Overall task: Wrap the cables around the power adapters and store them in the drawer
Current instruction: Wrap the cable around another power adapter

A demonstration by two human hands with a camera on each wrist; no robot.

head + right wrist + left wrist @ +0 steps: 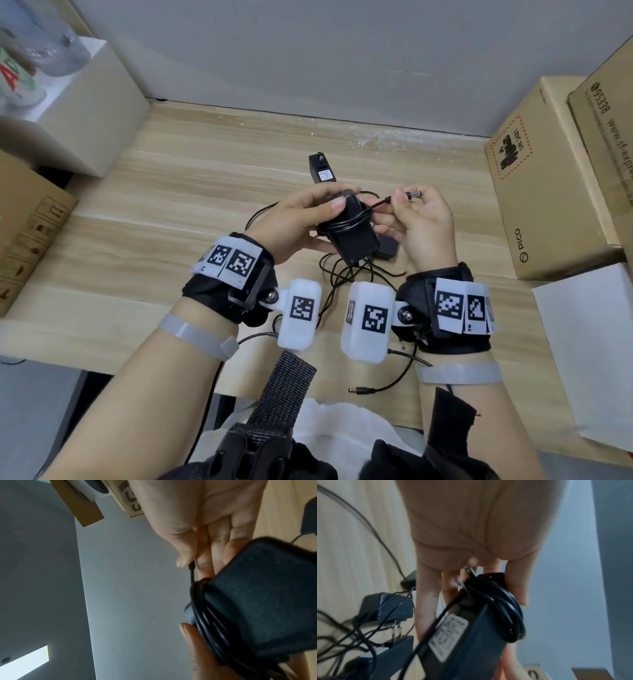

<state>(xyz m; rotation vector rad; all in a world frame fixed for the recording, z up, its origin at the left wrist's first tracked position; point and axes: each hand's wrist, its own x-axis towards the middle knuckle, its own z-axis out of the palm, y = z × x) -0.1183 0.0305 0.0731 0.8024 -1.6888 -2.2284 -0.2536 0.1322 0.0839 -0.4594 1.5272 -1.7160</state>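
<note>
Above the desk [205,164], among loose cables [342,277]: adapter [352,236] gripped in left hand [294,222], cord coiled round it. Plug [412,195] pinched by right hand [421,226], tail untucked. Likely to spring loose if released; no drawer visible.

— What am I wearing on the left hand [291,219] side?

— I see a black fabric wrist wrap [227,291] banded with white square-coded marker tags, a bolted bracket carrying a white rounded plastic pod [300,314] with its own coded tag, and a grey translucent forearm strap [198,334].

— And by the right hand [419,222]?

— I see the same: black wrap [442,308], white tags, white pod [368,322], grey strap [459,373]. Both forearms are bare, with thin black leads trailing.
</note>
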